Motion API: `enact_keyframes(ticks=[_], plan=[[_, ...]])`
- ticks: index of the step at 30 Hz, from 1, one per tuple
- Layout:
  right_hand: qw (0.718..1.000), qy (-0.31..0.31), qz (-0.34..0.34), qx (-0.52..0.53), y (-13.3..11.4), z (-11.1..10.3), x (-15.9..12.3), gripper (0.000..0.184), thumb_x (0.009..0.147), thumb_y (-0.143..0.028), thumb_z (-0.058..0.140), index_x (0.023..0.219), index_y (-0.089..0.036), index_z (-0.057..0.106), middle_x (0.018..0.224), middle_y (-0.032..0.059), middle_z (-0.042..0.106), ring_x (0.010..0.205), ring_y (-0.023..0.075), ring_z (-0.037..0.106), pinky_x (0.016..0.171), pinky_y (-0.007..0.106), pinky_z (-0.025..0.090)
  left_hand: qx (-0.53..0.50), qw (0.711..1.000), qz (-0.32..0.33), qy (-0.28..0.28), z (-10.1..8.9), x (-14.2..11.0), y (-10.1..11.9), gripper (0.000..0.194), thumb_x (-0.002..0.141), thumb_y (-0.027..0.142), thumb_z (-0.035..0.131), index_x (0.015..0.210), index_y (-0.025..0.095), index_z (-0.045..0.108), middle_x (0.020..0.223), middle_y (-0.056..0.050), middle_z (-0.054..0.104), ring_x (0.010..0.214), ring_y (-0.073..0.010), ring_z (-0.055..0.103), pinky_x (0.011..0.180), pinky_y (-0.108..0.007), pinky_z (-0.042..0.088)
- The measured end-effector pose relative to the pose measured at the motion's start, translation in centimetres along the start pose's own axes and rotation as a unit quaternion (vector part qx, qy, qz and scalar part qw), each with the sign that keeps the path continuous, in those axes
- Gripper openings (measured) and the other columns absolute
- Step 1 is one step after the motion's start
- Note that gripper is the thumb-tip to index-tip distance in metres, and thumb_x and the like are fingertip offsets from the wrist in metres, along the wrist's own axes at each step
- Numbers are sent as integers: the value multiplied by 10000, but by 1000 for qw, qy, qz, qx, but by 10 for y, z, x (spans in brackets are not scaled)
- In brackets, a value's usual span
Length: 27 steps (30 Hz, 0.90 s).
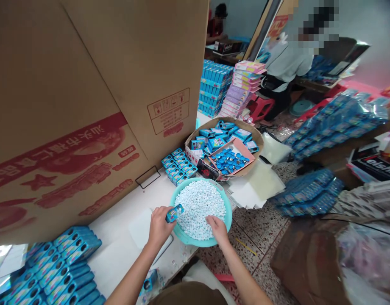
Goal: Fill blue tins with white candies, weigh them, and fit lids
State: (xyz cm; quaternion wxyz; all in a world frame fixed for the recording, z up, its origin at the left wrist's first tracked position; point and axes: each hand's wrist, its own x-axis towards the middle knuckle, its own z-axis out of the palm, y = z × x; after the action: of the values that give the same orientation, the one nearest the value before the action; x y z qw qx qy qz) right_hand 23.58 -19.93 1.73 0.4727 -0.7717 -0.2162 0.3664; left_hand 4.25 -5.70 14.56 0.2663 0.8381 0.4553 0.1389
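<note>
My left hand point(161, 226) is closed around a small blue printed box point(175, 213), holding it over the left rim of a turquoise basin point(228, 207). White bits show at the box's right end. The basin is filled with small white pellets point(198, 203) that look like candies. On the right side of the basin, my right hand point(218, 230) reaches down into the pellets with its fingers curled together. Its fingertips are partly hidden there. Behind the basin stands a cut-down carton point(256, 159) of blue boxes, with a pink tray point(249, 156) of blue round caps inside.
A tall brown carton point(96, 84) walls off the left side. Rows of blue boxes point(64, 267) stand at lower left, and a smaller group point(179, 166) sits behind the basin. White sheets point(258, 184) overhang the table's right edge. A co-worker point(287, 59) sits beyond.
</note>
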Motion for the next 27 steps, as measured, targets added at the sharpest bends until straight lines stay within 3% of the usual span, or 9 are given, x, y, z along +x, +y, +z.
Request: enact_keyframes(ticks=[2, 6, 10, 16, 23, 27], plan=[[1000, 0, 0, 2, -2, -1, 0, 566, 707, -675, 480, 740, -156, 702, 774, 86, 712, 758, 241, 618, 724, 313, 449, -54, 998, -30, 30, 3, -4, -9, 293, 686, 262, 619, 975, 216, 631, 948, -38, 663, 905, -219, 576, 831, -343, 431], [1000, 11, -1, 6, -2, -5, -3, 543, 691, -660, 500, 743, -157, 696, 785, 86, 711, 776, 252, 620, 726, 321, 452, -151, 966, -176, 116, 5, -18, -40, 408, 647, 438, 657, 980, 214, 582, 939, -25, 655, 837, -201, 606, 758, -315, 472], [1000, 13, -10, -4, 1, -10, -7, 524, 698, -644, 500, 737, -156, 689, 766, 74, 703, 760, 242, 611, 725, 319, 451, -142, 944, -241, 178, -2, -39, -84, 424, 618, 474, 651, 934, 209, 551, 891, -21, 634, 801, -200, 600, 727, -313, 472], [999, -6, 14, -34, 5, -13, -12, 554, 680, -659, 495, 759, -147, 694, 796, 97, 710, 777, 253, 622, 727, 326, 454, -89, 938, -288, 168, -7, -59, -127, 390, 608, 442, 655, 910, 231, 529, 847, 0, 629, 762, -189, 593, 685, -288, 457], [995, -26, 17, -99, -3, -16, -19, 555, 688, -657, 488, 770, -152, 705, 802, 88, 716, 808, 258, 627, 746, 328, 451, -68, 953, -279, 98, 13, -66, -152, 315, 675, 322, 636, 956, 245, 517, 863, 9, 624, 765, -173, 594, 696, -277, 453], [992, -40, 9, -121, -3, -19, -22, 574, 688, -669, 485, 801, -154, 713, 854, 98, 719, 833, 264, 630, 755, 330, 454, -51, 964, -245, 93, 21, -70, -164, 505, 633, 303, 700, 1085, 230, 487, 1058, -52, 592, 975, -224, 577, 822, -345, 462]])
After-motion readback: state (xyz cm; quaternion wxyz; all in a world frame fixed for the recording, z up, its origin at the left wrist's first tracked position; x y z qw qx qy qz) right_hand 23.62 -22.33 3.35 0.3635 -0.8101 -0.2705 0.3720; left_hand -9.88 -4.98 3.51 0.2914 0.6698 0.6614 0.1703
